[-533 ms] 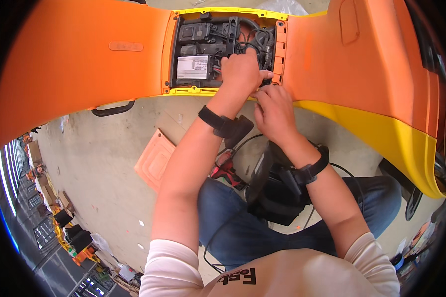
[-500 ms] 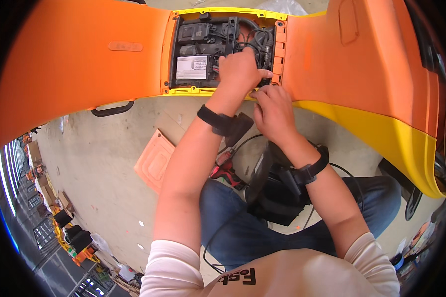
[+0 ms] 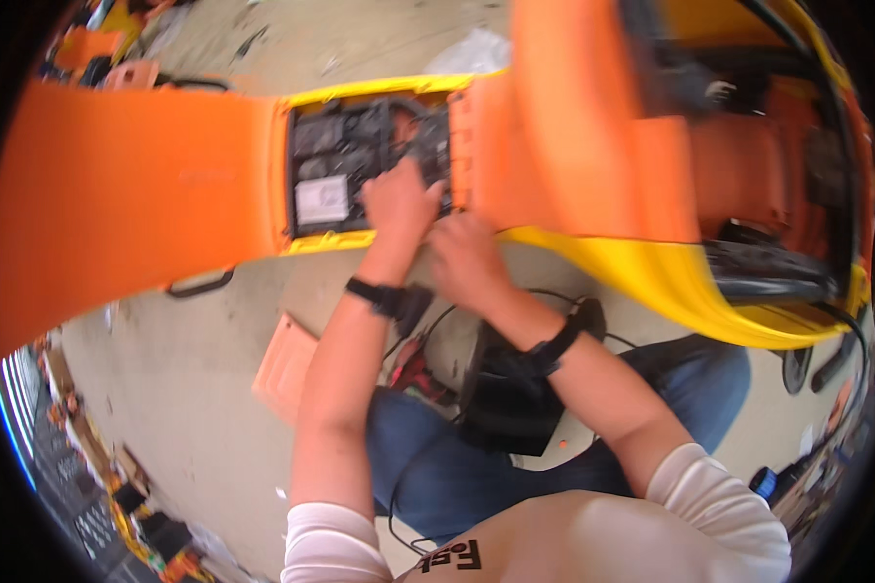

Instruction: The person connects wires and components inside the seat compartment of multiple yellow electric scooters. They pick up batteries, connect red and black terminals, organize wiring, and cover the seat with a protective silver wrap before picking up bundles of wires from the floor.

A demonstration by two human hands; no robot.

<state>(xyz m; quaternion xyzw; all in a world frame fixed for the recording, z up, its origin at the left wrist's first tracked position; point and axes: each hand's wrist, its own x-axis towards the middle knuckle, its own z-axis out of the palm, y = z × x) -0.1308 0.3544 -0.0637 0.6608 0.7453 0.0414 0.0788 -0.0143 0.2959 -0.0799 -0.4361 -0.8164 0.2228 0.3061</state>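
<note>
An open compartment [image 3: 332, 136] in the orange and yellow machine body [image 3: 146, 185] holds black modules, cables and a silver box [image 3: 323, 199]. My left hand [image 3: 397, 202] reaches into its right part, right of the silver box, among dark cables; its thumb points rightward and the fingertips are blurred. Just below and right of it, my right hand [image 3: 465, 260] is at the compartment's lower right corner, fingers bent against the edge. Motion blur hides whether either hand grips anything.
On the floor below lie an orange panel [image 3: 280, 367], a red-and-black power tool [image 3: 416, 374] and a bulky black object [image 3: 510, 408] with cables, near my legs. A black handle [image 3: 199, 287] juts under the body. At right is an open black-lined recess [image 3: 763, 165]. Assorted items [image 3: 126, 496] line the left edge.
The view has turned, so the machine and floor appear lower and further left, and more of the recess at right shows. Both hands remain at the compartment, now smeared by motion.
</note>
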